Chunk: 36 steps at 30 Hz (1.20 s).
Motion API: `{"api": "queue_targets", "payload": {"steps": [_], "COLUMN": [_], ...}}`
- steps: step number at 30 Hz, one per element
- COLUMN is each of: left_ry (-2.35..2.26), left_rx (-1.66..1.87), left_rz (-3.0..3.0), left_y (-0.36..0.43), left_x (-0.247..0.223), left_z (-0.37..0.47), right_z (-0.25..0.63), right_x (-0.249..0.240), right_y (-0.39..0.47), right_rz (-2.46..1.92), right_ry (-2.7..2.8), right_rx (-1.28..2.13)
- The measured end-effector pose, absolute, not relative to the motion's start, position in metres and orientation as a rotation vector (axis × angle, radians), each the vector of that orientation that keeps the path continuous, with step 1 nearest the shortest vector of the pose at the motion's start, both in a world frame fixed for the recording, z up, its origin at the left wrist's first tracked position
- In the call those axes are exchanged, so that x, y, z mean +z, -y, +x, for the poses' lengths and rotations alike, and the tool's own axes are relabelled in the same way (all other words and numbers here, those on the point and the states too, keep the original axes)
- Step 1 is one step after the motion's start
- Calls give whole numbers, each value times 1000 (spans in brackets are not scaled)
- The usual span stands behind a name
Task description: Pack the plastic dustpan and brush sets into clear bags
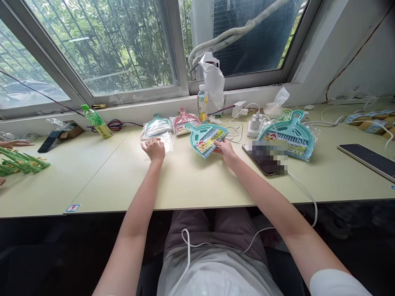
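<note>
My right hand (226, 151) grips the lower right of a teal dustpan and brush set (205, 139) with a yellow label, held tilted over the table. My left hand (154, 150) rests on clear plastic bags (167, 142), its bent fingers apart and touching the film. Just beyond it lies another teal dustpan (157, 126) in clear wrapping. A pink dustpan set (185, 121) lies behind, between the two teal ones. To the right, bagged teal dustpan sets (296, 133) are stacked, with a green handle showing behind them.
A phone (262, 160) with a white cable lies right of my right hand; another phone (370, 160) is farther right. Bottles (202, 105) and a charger block (254, 125) stand along the window side. At far left, another person's hands (15, 144) are near green stalk-like pieces (23, 160).
</note>
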<state>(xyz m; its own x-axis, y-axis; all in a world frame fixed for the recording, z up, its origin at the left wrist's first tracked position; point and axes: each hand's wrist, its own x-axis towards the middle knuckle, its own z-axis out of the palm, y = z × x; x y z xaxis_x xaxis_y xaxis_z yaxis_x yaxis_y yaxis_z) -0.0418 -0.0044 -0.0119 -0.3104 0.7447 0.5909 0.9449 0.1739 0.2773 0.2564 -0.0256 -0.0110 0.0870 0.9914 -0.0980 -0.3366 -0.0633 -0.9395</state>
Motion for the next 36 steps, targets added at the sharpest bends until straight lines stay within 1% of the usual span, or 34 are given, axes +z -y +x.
{"api": "queue_targets", "payload": {"steps": [2,6,11,13,15,19,21,25,30,32,36], "left_ry": [2208,2114,2125,2198,2175,1784,1639,1594,1748,1784,1785], "left_rx": [-808,-615,-444,-516,-742,-1357,-1487,-1417,-1213,-1238,-1437], "left_rz": [-1738,-2023,-2179,-2116,-2006,-1854,-1854,-1990,-2183,-2158,-2010], "left_y": [1,1,3,6,10,21,25,25,16,13,11], "left_x": [-18,-27,-21,-13,-4,12,15,5,-13,-15,-10], "left_z": [-33,-24,-26,-28,-30,-28,-23,-7,1,-1,-9], "right_z": [255,253,250,249,248,250,254,264,265,262,254], "right_x": [-10,-8,-10,-11,-11,-9,-9,-10,-11,-10,-7], "right_y": [26,27,29,29,29,28,26,22,18,19,22], "right_rz": [-1083,-1066,-1044,-1049,-1046,-1017,-1015,-1019,-981,-959,-992], "right_ry": [872,932,969,979,971,851,763,675,725,794,955], "right_rx": [1339,1358,1389,1391,1377,1276,1220,1173,1208,1259,1385]}}
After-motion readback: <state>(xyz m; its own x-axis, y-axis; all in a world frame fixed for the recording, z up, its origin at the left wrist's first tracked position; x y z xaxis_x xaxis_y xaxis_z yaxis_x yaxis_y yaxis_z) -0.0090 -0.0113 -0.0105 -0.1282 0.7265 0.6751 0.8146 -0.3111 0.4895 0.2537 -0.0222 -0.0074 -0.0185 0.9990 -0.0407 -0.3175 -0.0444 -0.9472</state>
